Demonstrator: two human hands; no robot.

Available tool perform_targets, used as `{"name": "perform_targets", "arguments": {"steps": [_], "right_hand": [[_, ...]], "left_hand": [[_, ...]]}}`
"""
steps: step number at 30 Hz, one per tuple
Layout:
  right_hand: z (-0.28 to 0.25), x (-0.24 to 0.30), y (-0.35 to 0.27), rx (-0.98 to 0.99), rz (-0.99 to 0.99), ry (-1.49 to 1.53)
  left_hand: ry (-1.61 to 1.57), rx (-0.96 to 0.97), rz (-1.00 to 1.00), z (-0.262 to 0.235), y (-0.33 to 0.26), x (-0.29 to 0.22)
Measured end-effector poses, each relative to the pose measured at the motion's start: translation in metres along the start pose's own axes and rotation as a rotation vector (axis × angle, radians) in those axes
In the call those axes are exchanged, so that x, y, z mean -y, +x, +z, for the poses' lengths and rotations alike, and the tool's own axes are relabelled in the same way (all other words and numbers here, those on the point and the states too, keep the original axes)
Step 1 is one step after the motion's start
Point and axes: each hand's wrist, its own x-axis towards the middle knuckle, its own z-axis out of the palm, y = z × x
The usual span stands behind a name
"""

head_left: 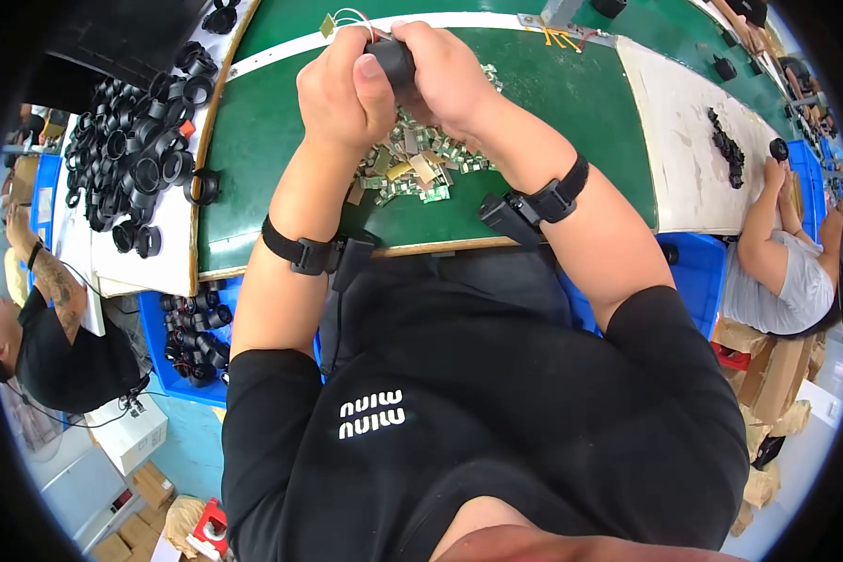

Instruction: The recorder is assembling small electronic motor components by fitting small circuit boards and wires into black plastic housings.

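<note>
Both my hands are raised over the far part of the green work mat (262,178), closed around a black rounded plastic part (395,64). My left hand (339,98) grips its left side, thumb laid against it. My right hand (448,80) wraps the other side, and its fingertips are partly hidden. Thin red and white wires rise from behind the left fingers to a small yellowish-green board (328,25). Below the hands lies a loose pile of small circuit boards (431,192), partly covered by my wrists.
Many black plastic rings (145,173) crowd the white table at left. A blue bin (164,375) below holds black parts; another blue bin (698,272) sits at right. Yellow pieces (560,37) lie at the far edge. Co-workers sit at both sides; small black parts (727,150) lie at right.
</note>
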Motion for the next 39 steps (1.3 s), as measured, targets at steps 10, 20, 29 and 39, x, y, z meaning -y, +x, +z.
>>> {"name": "perform_targets", "arguments": {"steps": [10, 20, 29, 39], "right_hand": [[0.015, 0.003, -0.005, -0.194, -0.028, 0.104], [-0.001, -0.007, 0.011, -0.055, 0.312, 0.769], [-0.017, -0.028, 0.014, 0.202, 0.188, 1.185], [-0.006, -0.026, 0.005, 0.023, 0.131, 1.143]], "left_hand": [[-0.277, 0.004, -0.389, 0.006, 0.000, -0.013], [-0.537, -0.012, -0.442, -0.004, -0.003, -0.012], [-1.311, 0.227, -0.694, -0.015, 0.006, -0.006], [-1.764, 0.352, -0.491, -0.018, 0.003, 0.013]]}}
